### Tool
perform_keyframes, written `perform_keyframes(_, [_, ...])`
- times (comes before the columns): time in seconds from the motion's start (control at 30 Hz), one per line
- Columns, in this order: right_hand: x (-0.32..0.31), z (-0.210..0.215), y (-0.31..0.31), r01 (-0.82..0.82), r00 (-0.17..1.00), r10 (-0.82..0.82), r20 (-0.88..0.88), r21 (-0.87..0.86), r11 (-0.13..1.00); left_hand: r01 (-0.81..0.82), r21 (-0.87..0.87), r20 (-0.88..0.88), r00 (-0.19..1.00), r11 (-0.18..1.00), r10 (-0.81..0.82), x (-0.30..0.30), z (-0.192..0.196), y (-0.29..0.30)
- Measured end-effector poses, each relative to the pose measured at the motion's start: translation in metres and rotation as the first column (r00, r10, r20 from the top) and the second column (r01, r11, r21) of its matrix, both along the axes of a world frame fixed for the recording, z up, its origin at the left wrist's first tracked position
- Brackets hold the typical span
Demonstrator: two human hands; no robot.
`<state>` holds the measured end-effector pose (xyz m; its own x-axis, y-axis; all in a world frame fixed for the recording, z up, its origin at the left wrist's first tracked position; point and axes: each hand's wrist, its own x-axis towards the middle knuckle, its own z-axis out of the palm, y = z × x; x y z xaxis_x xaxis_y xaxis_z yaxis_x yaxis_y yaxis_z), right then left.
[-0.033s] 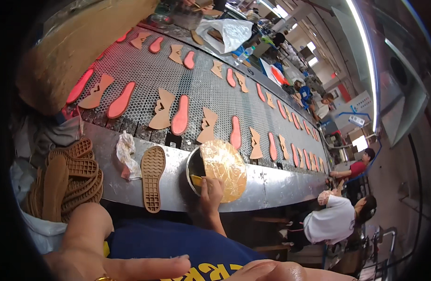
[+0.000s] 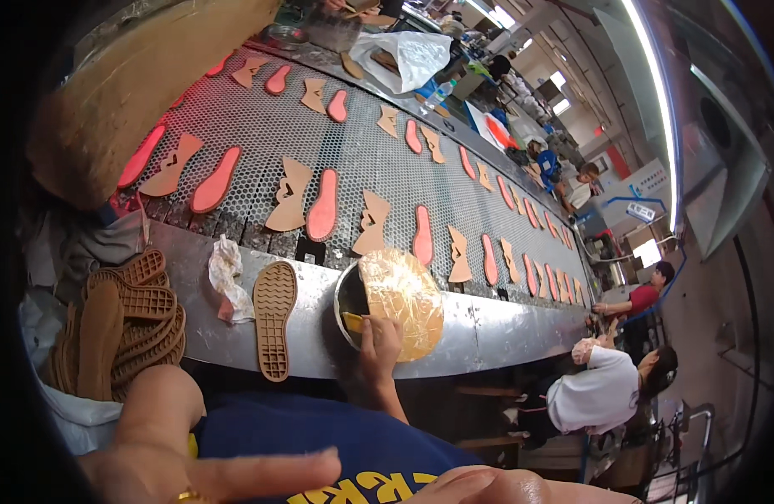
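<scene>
Over the front metal counter [image 2: 488,332], my right hand [image 2: 382,346] is closed around a flat yellow handle [image 2: 352,322], like a brush's. Its working end is hidden in a round pot [image 2: 343,340], half covered by a shiny, wrapped round lid [image 2: 404,307]. A brown shoe sole [image 2: 274,323] lies tread up to the left of the pot, beside a crumpled white rag [image 2: 227,277]. Very close at lower left, what appears to be my left hand [image 2: 164,466] is empty, its index finger stretched right. Other fingers [image 2: 505,487] fill the bottom edge; whose they are, I cannot tell.
A perforated conveyor belt [image 2: 252,143] carries pink-topped soles [image 2: 323,206] and brown cut pieces [image 2: 289,193]. Brown soles [image 2: 139,315] are heaped at left. A large tan panel [image 2: 126,101] overhangs the belt's left end. A person in white [image 2: 593,391] stands at right.
The soles and cut pieces on the belt have shifted very slightly left. The close finger at lower left has moved a little. My right hand stays at the pot.
</scene>
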<state>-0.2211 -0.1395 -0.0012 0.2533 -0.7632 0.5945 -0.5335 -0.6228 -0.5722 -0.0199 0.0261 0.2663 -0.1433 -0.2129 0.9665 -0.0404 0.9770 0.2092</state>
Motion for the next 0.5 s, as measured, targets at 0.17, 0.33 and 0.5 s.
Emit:
perform_keyframes(0.17, [-0.002,0.015,0.009,0.012,1.000,-0.012,-0.005,-0.015,1.000,0.011,-0.043,-0.036,0.999,0.999,-0.013,-0.016,-0.003,-0.002])
perform_keyframes(0.33, [0.008,0.025,0.012,-0.010,1.000,0.010,-0.001,0.018,1.000,-0.012,-0.064,-0.062,0.998,0.998,0.008,-0.028,-0.009,0.010])
perform_keyframes(0.5, [0.009,0.024,0.016,-0.023,0.997,0.013,0.077,0.138,0.990,-0.030,-0.069,-0.106,0.994,0.997,0.022,-0.033,-0.019,0.010])
